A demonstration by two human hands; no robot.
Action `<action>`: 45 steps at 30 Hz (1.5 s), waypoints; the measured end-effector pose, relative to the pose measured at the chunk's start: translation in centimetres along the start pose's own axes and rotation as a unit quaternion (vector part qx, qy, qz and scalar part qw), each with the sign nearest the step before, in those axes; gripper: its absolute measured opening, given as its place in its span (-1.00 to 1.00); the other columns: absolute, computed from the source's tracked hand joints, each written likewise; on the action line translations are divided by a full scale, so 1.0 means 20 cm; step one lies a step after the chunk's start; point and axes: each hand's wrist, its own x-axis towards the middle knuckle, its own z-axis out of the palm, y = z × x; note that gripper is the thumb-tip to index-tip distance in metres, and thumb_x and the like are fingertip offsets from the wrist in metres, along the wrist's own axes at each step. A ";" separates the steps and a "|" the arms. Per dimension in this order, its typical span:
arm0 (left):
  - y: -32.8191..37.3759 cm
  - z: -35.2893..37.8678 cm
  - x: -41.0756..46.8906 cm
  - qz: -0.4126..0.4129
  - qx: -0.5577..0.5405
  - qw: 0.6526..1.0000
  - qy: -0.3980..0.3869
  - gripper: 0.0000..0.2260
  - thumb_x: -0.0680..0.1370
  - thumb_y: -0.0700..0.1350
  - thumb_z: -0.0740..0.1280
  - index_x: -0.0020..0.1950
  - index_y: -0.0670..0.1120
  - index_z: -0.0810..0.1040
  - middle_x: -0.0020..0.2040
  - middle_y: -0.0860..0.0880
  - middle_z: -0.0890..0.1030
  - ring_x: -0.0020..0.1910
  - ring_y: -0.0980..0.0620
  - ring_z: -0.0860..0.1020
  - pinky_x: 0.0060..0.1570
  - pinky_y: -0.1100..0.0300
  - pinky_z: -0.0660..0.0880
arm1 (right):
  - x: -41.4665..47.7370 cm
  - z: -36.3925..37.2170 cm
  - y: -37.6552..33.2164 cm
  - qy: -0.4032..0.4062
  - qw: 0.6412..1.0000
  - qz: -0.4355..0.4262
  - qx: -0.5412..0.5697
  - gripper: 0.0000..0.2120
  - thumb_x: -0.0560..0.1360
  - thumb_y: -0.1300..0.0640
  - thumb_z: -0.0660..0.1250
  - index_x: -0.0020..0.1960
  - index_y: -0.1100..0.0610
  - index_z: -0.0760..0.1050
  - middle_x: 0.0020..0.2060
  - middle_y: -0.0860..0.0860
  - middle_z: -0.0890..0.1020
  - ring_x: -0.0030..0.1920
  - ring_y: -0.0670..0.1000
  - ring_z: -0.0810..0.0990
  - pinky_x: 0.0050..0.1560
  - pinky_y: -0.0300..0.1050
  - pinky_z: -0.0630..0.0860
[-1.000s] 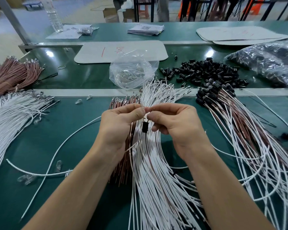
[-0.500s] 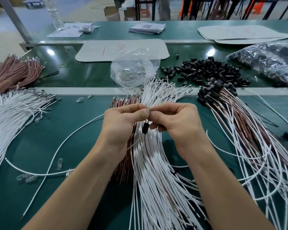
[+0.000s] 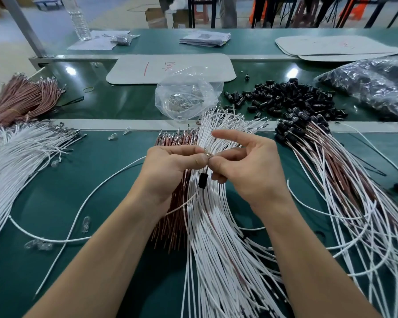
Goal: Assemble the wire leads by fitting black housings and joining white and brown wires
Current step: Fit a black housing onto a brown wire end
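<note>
My left hand [image 3: 170, 164] pinches the metal terminals of a wire lead [image 3: 182, 204] between thumb and forefinger above the green table. A small clear bulb [image 3: 207, 149] sits at those terminals. My right hand [image 3: 246, 166] pinches the same joint from the right, its forefinger lifted and stretched out. A black housing [image 3: 202, 181] hangs on the lead just under the fingers. Beneath the hands lie a bundle of white wires [image 3: 216, 237] and a bundle of brown wires [image 3: 175, 216].
Loose black housings [image 3: 285, 99] are heaped at the back right, beside a dark plastic bag [image 3: 372, 81]. A clear bag of bulbs [image 3: 186, 97] stands behind the hands. Finished leads [image 3: 331, 180] fan out right; white wires [image 3: 21, 152] and brown wires [image 3: 21, 99] lie left.
My right forefinger has lifted off the joint and straightened. The clear bulb now shows between the fingertips. Both hands stay in the same place.
</note>
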 end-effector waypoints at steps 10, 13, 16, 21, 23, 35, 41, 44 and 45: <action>0.03 -0.07 0.01 -0.020 0.116 0.986 -0.115 -0.86 0.40 -0.35 0.52 -0.27 -0.12 0.74 -0.33 -0.06 0.66 -0.33 0.09 0.62 -0.12 0.21 0.47 | 0.00 -0.07 -0.04 -0.107 0.984 -0.050 -0.135 -0.69 0.30 0.21 0.57 -0.02 -0.08 0.74 -0.34 -0.07 0.74 -0.35 -0.06 0.72 -0.26 -0.09 0.67; 0.03 -0.08 0.01 -0.007 0.123 0.983 -0.134 -0.90 0.37 -0.30 0.54 -0.26 -0.11 0.75 -0.31 -0.06 0.68 -0.28 0.10 0.63 -0.12 0.28 0.49 | 0.01 -0.08 -0.06 -0.090 0.981 -0.082 -0.151 -0.71 0.26 0.26 0.65 -0.12 -0.05 0.75 -0.34 -0.03 0.73 -0.33 0.03 0.72 -0.23 0.13 0.70; 0.02 -0.09 0.01 0.006 0.137 0.978 -0.158 -0.92 0.40 -0.34 0.52 -0.21 -0.18 0.76 -0.27 -0.13 0.72 -0.26 0.08 0.66 -0.16 0.33 0.53 | 0.01 -0.09 -0.07 -0.111 0.979 -0.097 -0.142 -0.72 0.25 0.34 0.65 -0.17 0.01 0.75 -0.35 0.02 0.71 -0.33 0.10 0.69 -0.28 0.19 0.65; 0.02 -0.09 0.01 0.020 0.162 0.972 -0.172 -0.91 0.43 -0.36 0.51 -0.18 -0.20 0.77 -0.30 -0.12 0.71 -0.30 0.11 0.65 -0.20 0.40 0.51 | 0.02 -0.11 -0.07 -0.140 0.974 -0.109 -0.140 -0.71 0.26 0.40 0.62 -0.18 0.04 0.76 -0.35 0.09 0.69 -0.29 0.23 0.64 -0.28 0.24 0.59; 0.02 -0.10 0.01 0.021 0.164 0.970 -0.176 -0.91 0.43 -0.34 0.52 -0.19 -0.17 0.77 -0.30 -0.12 0.71 -0.28 0.09 0.66 -0.17 0.39 0.52 | 0.02 -0.11 -0.07 -0.145 0.973 -0.113 -0.137 -0.72 0.27 0.39 0.62 -0.18 0.04 0.76 -0.35 0.10 0.69 -0.29 0.23 0.64 -0.30 0.23 0.59; 0.02 -0.12 0.01 0.008 0.106 0.976 -0.188 -0.82 0.35 -0.15 0.56 -0.05 -0.06 0.78 -0.23 -0.17 0.73 -0.21 0.04 0.69 0.01 0.29 0.50 | 0.02 -0.11 -0.05 -0.141 0.977 -0.111 -0.115 -0.83 0.27 0.21 0.63 -0.17 0.07 0.73 -0.33 0.04 0.73 -0.30 0.10 0.73 -0.21 0.22 0.70; 0.03 -0.13 0.02 0.019 0.076 0.978 -0.192 -0.87 0.42 -0.07 0.49 -0.06 0.01 0.79 -0.12 -0.13 0.76 -0.09 0.07 0.68 0.06 0.22 0.55 | 0.02 -0.12 -0.04 -0.123 0.984 -0.124 -0.042 -0.83 0.30 0.23 0.65 -0.16 0.15 0.72 -0.28 0.10 0.75 -0.23 0.20 0.77 -0.14 0.34 0.69; 0.03 -0.12 0.00 0.027 0.086 0.974 -0.210 -0.88 0.43 -0.05 0.54 -0.09 -0.05 0.79 -0.17 -0.12 0.75 -0.14 0.08 0.69 -0.04 0.29 0.57 | 0.02 -0.11 -0.03 -0.114 0.984 -0.132 -0.041 -0.84 0.31 0.29 0.63 -0.16 0.16 0.71 -0.31 0.07 0.75 -0.28 0.15 0.76 -0.17 0.23 0.71; 0.03 -0.11 0.00 0.028 0.086 0.974 -0.208 -0.87 0.42 -0.03 0.53 -0.12 -0.05 0.79 -0.20 -0.10 0.74 -0.17 0.10 0.68 -0.09 0.32 0.55 | 0.02 -0.10 -0.03 -0.107 0.984 -0.135 -0.042 -0.84 0.31 0.30 0.63 -0.16 0.15 0.71 -0.32 0.06 0.74 -0.30 0.13 0.75 -0.19 0.18 0.72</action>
